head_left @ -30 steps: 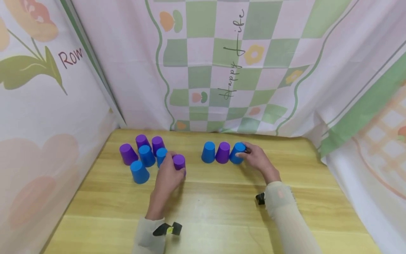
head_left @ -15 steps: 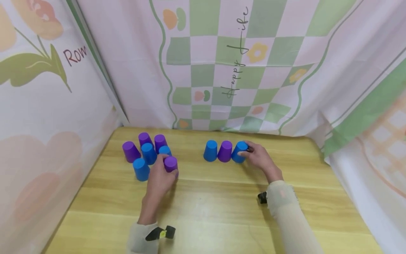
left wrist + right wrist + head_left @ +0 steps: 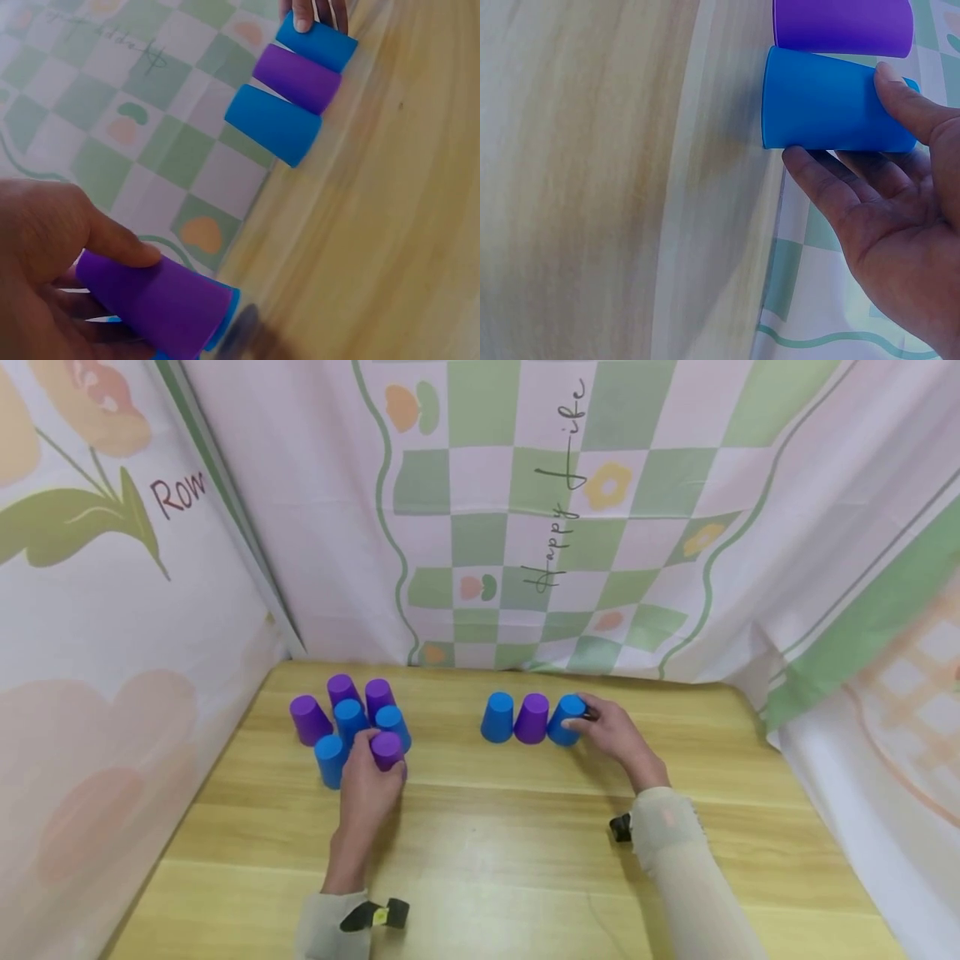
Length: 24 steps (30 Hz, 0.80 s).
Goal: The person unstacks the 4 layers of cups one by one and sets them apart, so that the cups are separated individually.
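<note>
My left hand (image 3: 369, 789) grips a purple cup (image 3: 387, 751), thumb on one side and fingers on the other, at the front of the left group. Its thumb and the cup's wall show large in the left wrist view. Right behind that cup stands a blue cup (image 3: 395, 727), and another blue cup (image 3: 330, 762) is at its left. At the right end of a row of three, my right hand (image 3: 615, 732) holds a blue cup (image 3: 825, 101) between thumb and fingers. Beside it in the row come a purple cup (image 3: 532, 718) and a blue cup (image 3: 498, 717). All cups stand upside down.
More cups complete the left group: a blue one (image 3: 350, 722) in its middle and purple ones (image 3: 311, 720) around the back. Both sets sit on a wooden table (image 3: 480, 852). A checkered curtain (image 3: 540, 635) hangs along the back edge, and a printed cloth (image 3: 135, 635) lines the left.
My left hand has carried the purple cup leftward and a little toward me, uncovering more of the blue cup behind it. My right hand stays on its blue cup. The head view shifted slightly.
</note>
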Each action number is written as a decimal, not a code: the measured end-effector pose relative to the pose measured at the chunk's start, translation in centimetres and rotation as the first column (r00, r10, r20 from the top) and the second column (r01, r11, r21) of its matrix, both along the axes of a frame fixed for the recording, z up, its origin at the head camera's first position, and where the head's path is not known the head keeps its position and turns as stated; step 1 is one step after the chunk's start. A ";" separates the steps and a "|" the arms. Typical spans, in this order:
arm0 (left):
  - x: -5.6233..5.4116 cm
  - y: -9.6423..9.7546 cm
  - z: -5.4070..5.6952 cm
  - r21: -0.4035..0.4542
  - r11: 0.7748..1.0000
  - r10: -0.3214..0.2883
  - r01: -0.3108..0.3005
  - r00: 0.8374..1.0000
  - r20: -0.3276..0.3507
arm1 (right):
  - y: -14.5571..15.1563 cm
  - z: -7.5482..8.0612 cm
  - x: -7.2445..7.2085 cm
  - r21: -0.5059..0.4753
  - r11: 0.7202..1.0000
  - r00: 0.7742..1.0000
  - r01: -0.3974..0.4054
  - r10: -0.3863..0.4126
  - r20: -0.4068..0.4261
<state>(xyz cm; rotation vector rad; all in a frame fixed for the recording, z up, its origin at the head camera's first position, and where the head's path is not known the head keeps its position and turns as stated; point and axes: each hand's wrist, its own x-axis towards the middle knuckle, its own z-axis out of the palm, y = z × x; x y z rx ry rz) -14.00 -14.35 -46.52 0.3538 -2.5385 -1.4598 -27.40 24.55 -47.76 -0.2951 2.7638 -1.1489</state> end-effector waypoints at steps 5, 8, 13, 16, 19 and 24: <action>-0.4 -0.3 -1.1 0.011 0.999 0.031 -0.031 0.999 -0.026 | 0.0 0.0 0.1 -0.002 1.000 1.000 -0.004 0.004 -0.004; -0.5 -0.6 -1.4 0.013 0.999 0.053 -0.052 0.998 -0.036 | -0.1 0.0 0.1 0.000 1.000 1.000 -0.004 0.004 -0.006; -0.6 -0.9 -1.5 0.005 0.997 0.076 -0.075 0.997 -0.032 | -0.2 0.0 0.1 0.001 1.000 1.000 0.001 -0.001 -0.007; -0.7 -1.0 -1.6 -0.001 0.997 0.077 -0.077 0.997 -0.024 | -0.1 0.0 0.1 0.001 1.000 1.000 0.004 -0.004 -0.004; -0.8 -1.0 -1.6 -0.006 0.997 0.076 -0.076 0.997 -0.018 | -0.1 0.1 0.2 0.003 1.000 1.000 0.006 -0.006 -0.001; -0.8 -0.9 -1.7 -0.014 0.997 0.077 -0.077 0.997 -0.013 | -0.2 0.2 0.3 -0.003 1.000 1.000 0.006 -0.006 0.002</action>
